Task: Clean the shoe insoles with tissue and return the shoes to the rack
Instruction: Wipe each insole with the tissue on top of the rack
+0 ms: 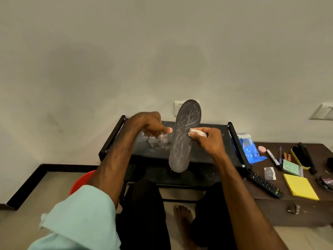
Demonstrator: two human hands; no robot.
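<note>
Head view shows insole [183, 136] between left hand [153, 126], right hand [210, 141] (pinching tissue [196, 132]).

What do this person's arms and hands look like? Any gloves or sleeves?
Both hands are bare: no gloves on the left hand or the right hand, and no watch or band shows on either wrist. The left arm wears a loose, pale mint-green sleeve bunched up near the elbow. The right arm shows no sleeve as far as the picture reaches.

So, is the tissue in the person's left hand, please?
No, the right hand pinches the tissue against the insole, while the left hand holds its other edge.
</note>
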